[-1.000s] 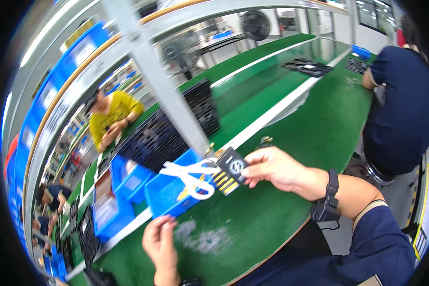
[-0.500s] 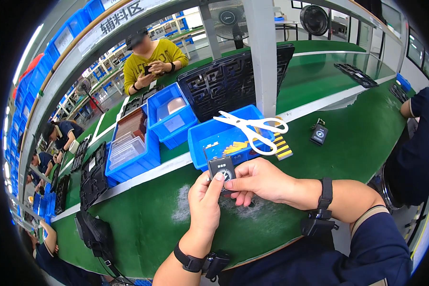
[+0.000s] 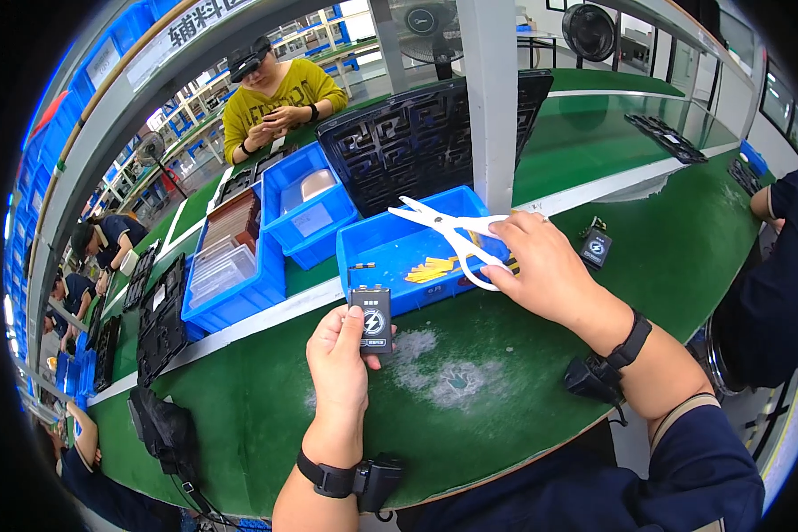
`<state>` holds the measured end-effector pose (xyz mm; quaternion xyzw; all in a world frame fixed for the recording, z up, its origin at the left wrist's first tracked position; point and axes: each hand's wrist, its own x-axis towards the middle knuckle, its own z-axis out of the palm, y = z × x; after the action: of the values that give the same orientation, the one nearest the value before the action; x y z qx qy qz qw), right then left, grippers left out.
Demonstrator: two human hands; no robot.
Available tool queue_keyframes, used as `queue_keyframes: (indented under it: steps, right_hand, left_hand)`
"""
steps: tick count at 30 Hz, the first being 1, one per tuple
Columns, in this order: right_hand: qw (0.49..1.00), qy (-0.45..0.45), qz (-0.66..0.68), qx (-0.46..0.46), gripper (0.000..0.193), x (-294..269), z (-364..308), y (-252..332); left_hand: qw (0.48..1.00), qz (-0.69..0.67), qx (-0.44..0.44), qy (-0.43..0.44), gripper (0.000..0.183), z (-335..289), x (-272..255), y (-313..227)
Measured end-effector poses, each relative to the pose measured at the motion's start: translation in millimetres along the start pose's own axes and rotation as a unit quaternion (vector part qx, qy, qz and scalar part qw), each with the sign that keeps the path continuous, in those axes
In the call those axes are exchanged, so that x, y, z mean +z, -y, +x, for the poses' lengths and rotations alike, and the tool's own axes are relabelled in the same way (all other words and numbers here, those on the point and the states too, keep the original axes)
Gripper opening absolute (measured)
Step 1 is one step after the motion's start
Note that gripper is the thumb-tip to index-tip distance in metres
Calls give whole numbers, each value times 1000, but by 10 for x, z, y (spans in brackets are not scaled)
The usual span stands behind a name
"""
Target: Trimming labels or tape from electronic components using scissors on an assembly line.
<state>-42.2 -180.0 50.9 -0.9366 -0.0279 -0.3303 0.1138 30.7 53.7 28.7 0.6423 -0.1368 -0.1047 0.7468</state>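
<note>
My left hand holds a flat black battery pack upright, thumb on its front, which bears a white lightning-bolt mark. A thin dark strip with gold-coloured ends stands out above the pack's top edge. My right hand is closed around the handle loops of white scissors, thumb on the lower loop and fingers on the upper. The scissors lie across a blue bin, their blades slightly apart and pointing left. Inside the bin are several yellow strips.
Another black battery pack lies on the green table at right. Blue bins with clear and brown sheets and pale pieces stand left. A black moulded tray leans behind, beside a grey post. A person in yellow sits opposite.
My right hand has left the battery pack and moved up and right onto the scissors' handles. My left hand has shifted left with the battery pack.
</note>
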Motion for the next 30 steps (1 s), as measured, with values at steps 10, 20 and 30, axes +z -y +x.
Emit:
queue_keyframes:
  steps: [10,20,30]
  right_hand:
    - [963,139,176,147,51,-238,-14,73]
    - [764,351,482,246,58,31,-113,126]
    - [691,384,565,238,54,133,-116,122]
  left_hand:
    - [998,61,-12,-16,24,71,-43,52]
    - [999,24,-24,-24,23,135,-92,-5]
    - [999,25,-47,-8,24,146,-51,-11]
